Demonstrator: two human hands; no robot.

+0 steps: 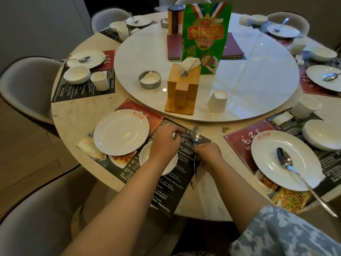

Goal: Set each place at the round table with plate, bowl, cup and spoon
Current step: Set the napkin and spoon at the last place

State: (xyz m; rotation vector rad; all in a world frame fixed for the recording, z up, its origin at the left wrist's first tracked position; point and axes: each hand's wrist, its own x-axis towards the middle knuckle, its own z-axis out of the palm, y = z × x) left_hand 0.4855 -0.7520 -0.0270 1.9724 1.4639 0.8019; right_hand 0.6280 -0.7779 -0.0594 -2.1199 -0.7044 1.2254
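- Gripping the spoon (195, 137) by its handle, the right hand (208, 154) is seen with fingers curled round the shaft; the bowl end is pointed away from the person, raised over the dark placemat (171, 183) at the nearest place.
- The left hand (166, 143) is held over the white bowl (145, 159), with fingers bent inward towards the spoon's neck; whether anything is pinched there cannot be told.
- That bowl is set on the placemat just right of the white plate (120, 132), and its rim is partly hidden by the left wrist.
- No cup is seen on this placemat; one white cup (217, 101) is stood on the glass turntable (258, 85), near the wooden tissue box (182, 89).
- The place to the right is laid with a plate (267, 163) carrying a spoon (287, 163), a bowl (322, 134) behind it and a cup (304, 107) beyond.
- A green snack bag (204, 36) is stood upright behind the tissue box.
- Further places round the table (73, 117) are laid with white crockery.
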